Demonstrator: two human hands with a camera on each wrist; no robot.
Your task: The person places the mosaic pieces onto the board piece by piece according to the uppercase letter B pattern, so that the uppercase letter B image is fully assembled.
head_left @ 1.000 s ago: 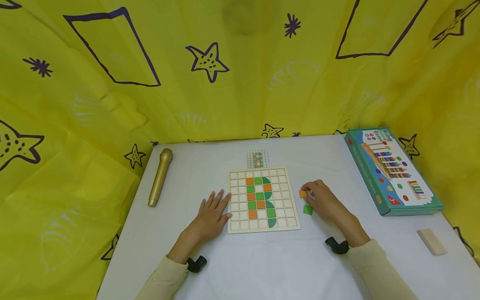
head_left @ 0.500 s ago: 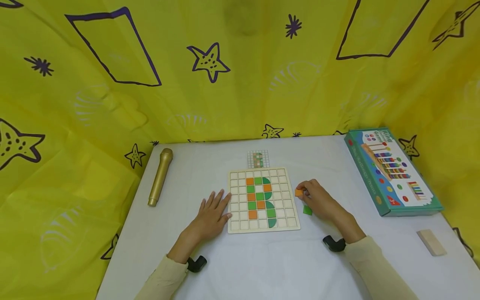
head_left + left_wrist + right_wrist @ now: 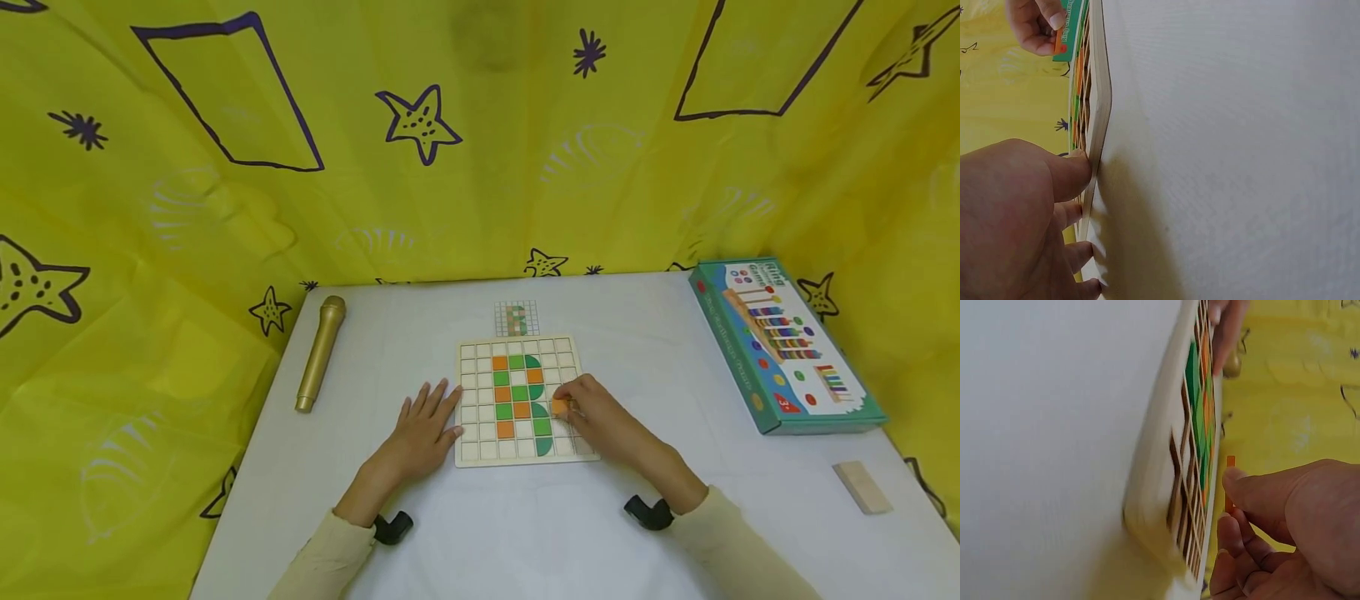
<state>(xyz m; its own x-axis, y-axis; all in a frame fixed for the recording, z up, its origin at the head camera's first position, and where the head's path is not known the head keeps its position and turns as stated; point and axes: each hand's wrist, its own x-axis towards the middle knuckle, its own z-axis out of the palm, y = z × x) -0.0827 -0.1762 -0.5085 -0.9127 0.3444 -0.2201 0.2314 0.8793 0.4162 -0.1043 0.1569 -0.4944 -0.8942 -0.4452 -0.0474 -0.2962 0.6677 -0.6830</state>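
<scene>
My right hand (image 3: 606,417) pinches an orange square tile (image 3: 559,407) between thumb and fingers, above the right part of the wooden grid board (image 3: 480,458). In the right wrist view the tile (image 3: 1230,481) is seen edge-on, raised off the board. Fingers spread, my left hand (image 3: 418,433) lies flat on the table, and its thumb and fingertips touch the board's left edge, as the left wrist view also shows. Orange and green squares and dark green rounded pieces (image 3: 543,446) fill cells in a letter-like pattern. The loose green tile seen earlier is hidden behind my right hand.
A small pattern card (image 3: 516,317) lies just behind the board. To the left is a gold microphone (image 3: 320,354). A boxed game (image 3: 787,342) and a pale wooden block (image 3: 862,486) lie on the right. Yellow curtain (image 3: 480,208) closes off the back.
My right hand has carried the orange tile leftward from the table beside the board to over the board's right columns. The left hand has stayed in place.
</scene>
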